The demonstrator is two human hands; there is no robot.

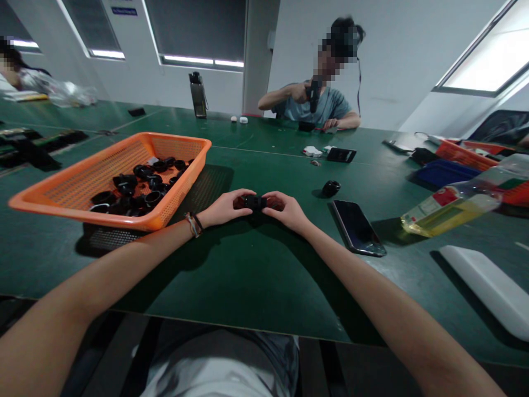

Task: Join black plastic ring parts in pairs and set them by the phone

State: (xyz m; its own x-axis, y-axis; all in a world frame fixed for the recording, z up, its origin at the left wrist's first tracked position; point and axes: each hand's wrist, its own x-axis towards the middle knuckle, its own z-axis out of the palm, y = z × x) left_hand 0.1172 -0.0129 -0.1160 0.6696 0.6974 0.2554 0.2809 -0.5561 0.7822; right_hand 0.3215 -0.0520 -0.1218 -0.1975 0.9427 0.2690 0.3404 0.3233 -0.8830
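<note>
Both my hands meet over the green table (248, 275), gripping a small black part (255, 202) between them. Fingers and thumb of my left hand (227, 208) close on its left end; those of my right hand (287, 210) close on its right end. Whether it is one part or two joined cannot be made out. An orange basket (82, 215) with several black ring-shaped parts (126, 184) is to the left of my left hand. Another black part (331, 188) lies on the table to the right of my right hand.
A phone (359, 227), a tilted bottle of yellow liquid (450, 207) and a white case (487, 289) are on the right, with a blue tray (442, 173) behind. Across the table, a person (314, 105) holds a dark tool. A dark bottle (198, 96) stands at the far edge.
</note>
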